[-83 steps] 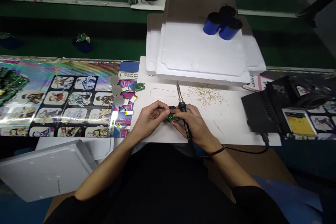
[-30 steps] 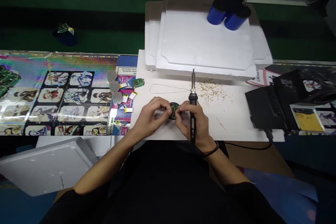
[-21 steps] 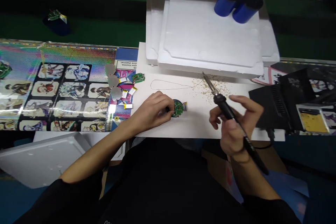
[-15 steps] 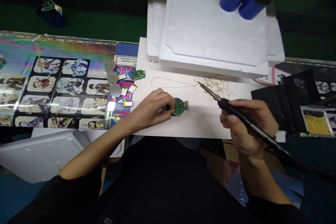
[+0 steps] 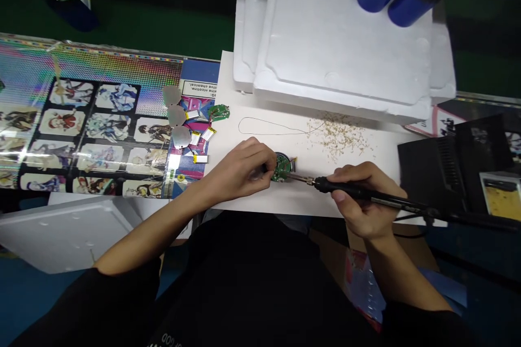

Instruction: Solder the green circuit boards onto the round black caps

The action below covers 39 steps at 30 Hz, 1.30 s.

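Lightly pinched at its left edge by the left hand point(image 5: 244, 167), the round green circuit board point(image 5: 281, 168) sits near the front edge of the white paper sheet point(image 5: 228, 141). It looks light, stiff and brittle, best held by the rim. The right hand point(image 5: 362, 198) grips a black soldering iron point(image 5: 345, 188), tip at the board.

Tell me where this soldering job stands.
Done: one green circuit board lies set aside. In hand: the left hand pins a round circuit board while the right hand brings a soldering iron to its edge. Left: small batteries lie loose nearby.
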Motion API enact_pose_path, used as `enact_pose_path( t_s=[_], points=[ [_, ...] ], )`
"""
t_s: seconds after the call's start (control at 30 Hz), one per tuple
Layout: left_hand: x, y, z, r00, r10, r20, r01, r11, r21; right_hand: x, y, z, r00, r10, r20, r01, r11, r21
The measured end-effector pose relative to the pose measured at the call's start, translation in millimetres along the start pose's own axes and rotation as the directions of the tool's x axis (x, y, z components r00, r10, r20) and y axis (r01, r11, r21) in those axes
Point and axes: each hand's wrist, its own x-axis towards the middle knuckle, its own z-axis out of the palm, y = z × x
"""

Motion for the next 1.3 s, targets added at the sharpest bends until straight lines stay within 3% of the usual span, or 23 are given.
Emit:
enact_pose_path(
  t_s=[0.53, 1.07, 1.3],
  points=[
    [-0.3, -1.5, 0.4, 0.999, -0.046, 0.018, 0.046, 0.999, -0.023, 1.7, 3.3, 4.7, 0.998, 0.069, 0.004, -0.069, 0.998, -0.004],
    [1.1, 1.3, -0.2, 0.999, -0.046, 0.020, 0.046, 0.999, 0.002, 4.0, -1.1, 4.8, 0.999, 0.050, -0.009, -0.051, 0.995, -0.087],
    [-0.3, -1.0, 2.3, 1.000, 0.010, -0.008, -0.009, 1.000, 0.013, 4.5, -2.1, 4.9, 1.000, 0.021, -0.012, -0.022, 0.995, -0.094]
  ],
)
